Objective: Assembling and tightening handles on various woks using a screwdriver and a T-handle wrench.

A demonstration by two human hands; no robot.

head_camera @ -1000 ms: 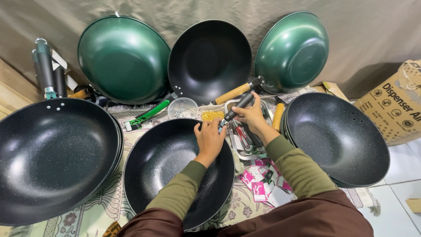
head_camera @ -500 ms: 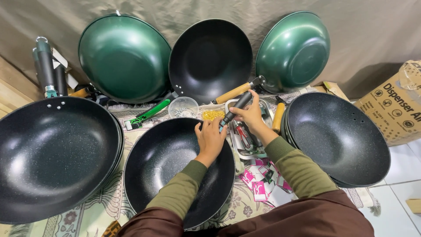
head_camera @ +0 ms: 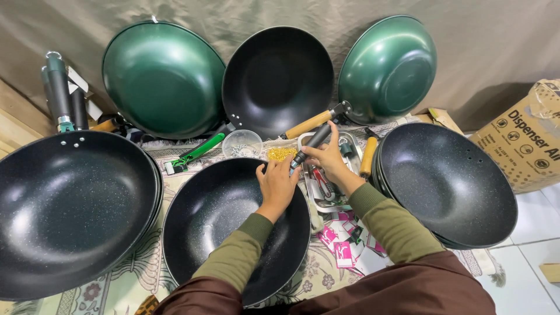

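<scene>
A black speckled wok lies in front of me on a patterned cloth. My left hand rests on the far rim of it, fingers pinched at the edge. My right hand grips a dark pan handle held against that same rim spot. Both sleeves are olive green.
Stacked black woks lie at the left and right. Two green woks and a black one lean on the backdrop. A metal tray with tools, a clear bowl, brass screws, wooden handles and a cardboard box are nearby.
My hands have barely moved; the right hand has shifted the dark handle slightly against the wok rim.
</scene>
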